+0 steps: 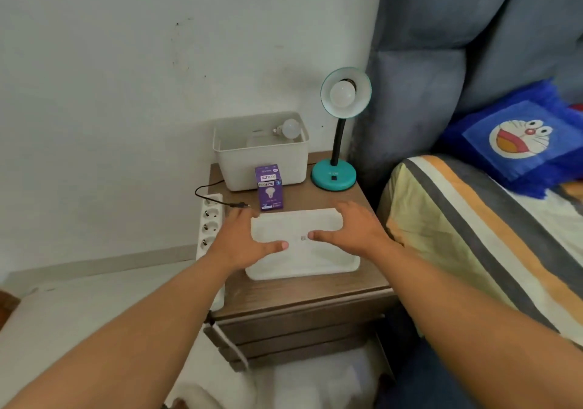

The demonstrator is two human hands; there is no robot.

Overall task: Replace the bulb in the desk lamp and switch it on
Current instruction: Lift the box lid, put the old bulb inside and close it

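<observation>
A teal desk lamp (334,175) stands at the back right of the wooden nightstand (299,298), its shade tilted toward me with a white bulb (343,93) in the socket. A second white bulb (288,128) lies inside the cream bin (265,168). A purple bulb box (270,191) stands upright in front of the bin. The lamp's black plug (239,205) lies loose on the tabletop, not in the power strip (210,219). My left hand (243,238) and my right hand (350,228) hover open, palms down, over a white tray (303,266).
A bed with a striped sheet (473,235) and a blue cartoon pillow (517,143) lies to the right, against a grey padded headboard (457,45). The wall is behind and to the left. The power strip hangs along the nightstand's left edge with a white cable (233,348).
</observation>
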